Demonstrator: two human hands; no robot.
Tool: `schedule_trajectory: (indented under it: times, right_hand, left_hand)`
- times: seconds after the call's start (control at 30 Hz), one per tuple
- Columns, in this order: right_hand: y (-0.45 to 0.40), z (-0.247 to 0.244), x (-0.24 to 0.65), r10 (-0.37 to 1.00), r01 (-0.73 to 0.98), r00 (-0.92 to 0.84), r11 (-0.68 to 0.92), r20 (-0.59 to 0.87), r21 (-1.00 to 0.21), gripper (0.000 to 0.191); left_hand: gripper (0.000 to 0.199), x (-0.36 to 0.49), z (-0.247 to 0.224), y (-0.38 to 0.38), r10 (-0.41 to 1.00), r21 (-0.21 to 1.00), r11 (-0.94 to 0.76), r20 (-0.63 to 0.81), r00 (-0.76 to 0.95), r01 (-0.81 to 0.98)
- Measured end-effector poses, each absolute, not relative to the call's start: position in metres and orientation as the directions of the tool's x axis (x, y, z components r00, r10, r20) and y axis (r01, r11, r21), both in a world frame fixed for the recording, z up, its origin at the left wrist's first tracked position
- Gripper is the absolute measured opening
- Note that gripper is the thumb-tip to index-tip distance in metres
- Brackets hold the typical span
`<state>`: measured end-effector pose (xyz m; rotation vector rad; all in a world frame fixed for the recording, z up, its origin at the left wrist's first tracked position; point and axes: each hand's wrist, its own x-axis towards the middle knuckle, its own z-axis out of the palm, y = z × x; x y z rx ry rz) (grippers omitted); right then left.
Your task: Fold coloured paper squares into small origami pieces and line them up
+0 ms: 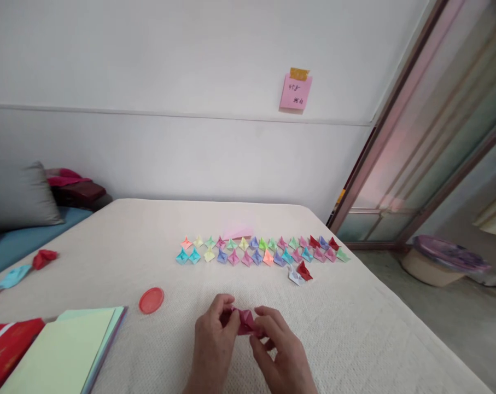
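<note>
A small dark-pink folded paper piece (245, 322) is held between both hands, just above the pale cloth at the front of the table. My left hand (215, 334) pinches its left end between thumb and fingers. At its right end, the thumb and fingers of my right hand (279, 342) grip the paper. Parts of the piece are covered by the fingers. Beyond my hands lie two rows of small folded paper boats (256, 256) in many colours. Nearer to me, a red folded boat (304, 271) and a white folded boat (296, 275) lie side by side.
Left of my hands lies a round red lid (151, 300). A stack of coloured paper (63, 350) and a red packet (10, 350) are at front left. Blue and red folded pieces (45, 258) sit at the left edge. A pink sheet (237, 230) lies behind the rows.
</note>
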<state>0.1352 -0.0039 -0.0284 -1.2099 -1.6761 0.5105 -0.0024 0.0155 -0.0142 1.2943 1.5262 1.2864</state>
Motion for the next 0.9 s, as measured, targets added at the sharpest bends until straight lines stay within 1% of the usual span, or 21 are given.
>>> schedule_trajectory:
  times: [0.1, 0.2, 0.37, 0.47, 0.57, 0.7, 0.8, 0.9]
  right_hand:
    - [-0.003, -0.036, 0.137, 0.839, 0.587, -0.095, 0.482, 0.536, -0.651, 0.022]
    - [-0.001, -0.043, 0.137, 0.817, 0.64, -0.171, 0.517, 0.551, -0.568, 0.028]
    - [0.002, -0.054, 0.135, 0.781, 0.714, -0.262, 0.552, 0.567, -0.43, 0.032]
    - [0.004, -0.061, 0.138, 0.771, 0.724, -0.268, 0.556, 0.577, -0.407, 0.031]
    - [0.008, -0.065, 0.141, 0.759, 0.723, -0.251, 0.56, 0.601, -0.404, 0.031]
    - [0.013, -0.069, 0.145, 0.755, 0.762, -0.206, 0.523, 0.623, -0.381, 0.036]
    - [0.016, -0.073, 0.146, 0.761, 0.79, -0.168, 0.484, 0.626, -0.377, 0.041]
    - [0.02, -0.075, 0.15, 0.774, 0.814, -0.123, 0.437, 0.621, -0.383, 0.045]
  left_hand:
    - [0.017, -0.005, -0.013, 0.019, 0.979, 0.978, 0.008, 0.034, -0.2, 0.208]
    - [0.019, -0.006, -0.014, 0.022, 0.984, 0.983, 0.006, 0.027, -0.178, 0.183]
    - [0.021, -0.003, -0.012, 0.021, 0.995, 0.999, 0.016, -0.011, -0.097, 0.051]
    - [0.022, -0.005, -0.011, 0.022, 0.998, 0.999, 0.017, -0.014, -0.068, 0.036]
    - [0.029, -0.01, -0.014, 0.025, 0.998, 0.994, 0.043, -0.037, -0.058, 0.097]
    - [0.038, -0.018, -0.025, 0.031, 0.995, 0.985, 0.05, -0.036, -0.09, 0.162]
    - [0.039, -0.021, -0.031, 0.035, 0.996, 0.98, 0.065, -0.052, -0.076, 0.189]
    - [0.035, -0.022, -0.031, 0.038, 0.996, 0.96, 0.085, -0.082, -0.023, 0.266]
